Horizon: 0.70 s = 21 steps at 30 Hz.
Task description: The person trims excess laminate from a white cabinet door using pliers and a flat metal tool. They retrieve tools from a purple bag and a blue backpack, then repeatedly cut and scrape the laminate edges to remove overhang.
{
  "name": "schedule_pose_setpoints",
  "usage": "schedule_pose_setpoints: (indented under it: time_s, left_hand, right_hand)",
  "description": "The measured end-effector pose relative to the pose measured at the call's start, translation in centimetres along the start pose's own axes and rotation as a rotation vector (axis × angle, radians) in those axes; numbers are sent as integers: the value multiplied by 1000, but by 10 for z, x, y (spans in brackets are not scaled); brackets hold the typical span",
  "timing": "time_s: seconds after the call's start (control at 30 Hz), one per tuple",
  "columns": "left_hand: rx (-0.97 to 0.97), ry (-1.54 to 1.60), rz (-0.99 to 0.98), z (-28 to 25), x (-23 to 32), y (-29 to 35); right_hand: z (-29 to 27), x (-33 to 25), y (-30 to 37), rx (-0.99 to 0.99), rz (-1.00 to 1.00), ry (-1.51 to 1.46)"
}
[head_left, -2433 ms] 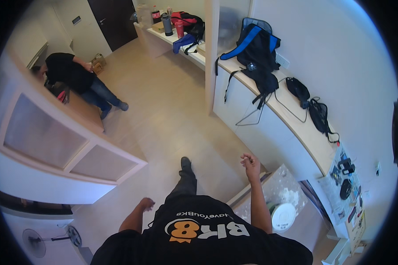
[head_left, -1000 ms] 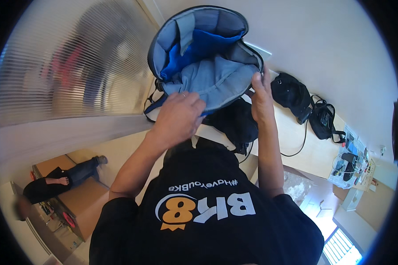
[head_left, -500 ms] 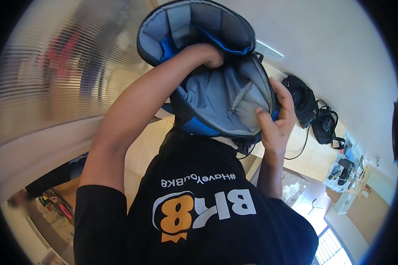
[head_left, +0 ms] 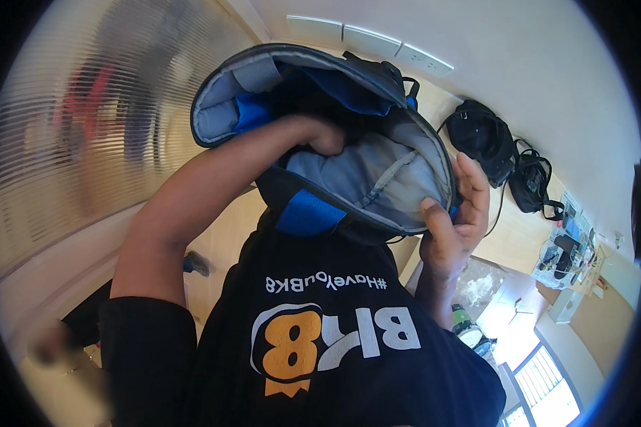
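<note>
A black and blue backpack with grey padded lining hangs open in front of my chest, its flap folded back toward the upper left. My left hand reaches into its main compartment. The wrist is bent and the fingers are out of sight inside the bag, so I cannot make out whether they hold anything. At the opening's right edge, my right hand pinches the rim, thumb on the lining side and fingers outside. A light grey seam runs down the lining between the two hands.
A black cap and a small black bag lie on a light wooden tabletop at the right. Wall sockets sit behind it. Small items are gathered farther right. A ribbed translucent panel stands at the left.
The backpack sits lower in view, with its flap tipped down and to the left. My left hand remains inside it, and my right hand keeps its hold on the rim.
</note>
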<state>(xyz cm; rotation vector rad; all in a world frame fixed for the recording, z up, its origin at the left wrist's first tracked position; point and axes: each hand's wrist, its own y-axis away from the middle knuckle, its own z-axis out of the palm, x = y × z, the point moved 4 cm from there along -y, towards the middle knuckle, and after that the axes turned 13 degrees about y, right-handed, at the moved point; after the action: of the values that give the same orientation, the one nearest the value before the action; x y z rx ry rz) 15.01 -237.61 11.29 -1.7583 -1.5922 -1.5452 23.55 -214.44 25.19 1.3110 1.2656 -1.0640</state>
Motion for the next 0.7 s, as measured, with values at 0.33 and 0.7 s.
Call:
schedule_pose_setpoints:
  time_s: [0.33, 0.7]
  left_hand:
    - [24, -16, 79, 2, 10, -12]
    - [119, -286, 34, 19, 5, -20]
  right_hand:
    - [0, -2, 14, -3, 15, 18]
    - [-6, -7, 18, -42, -32, 33]
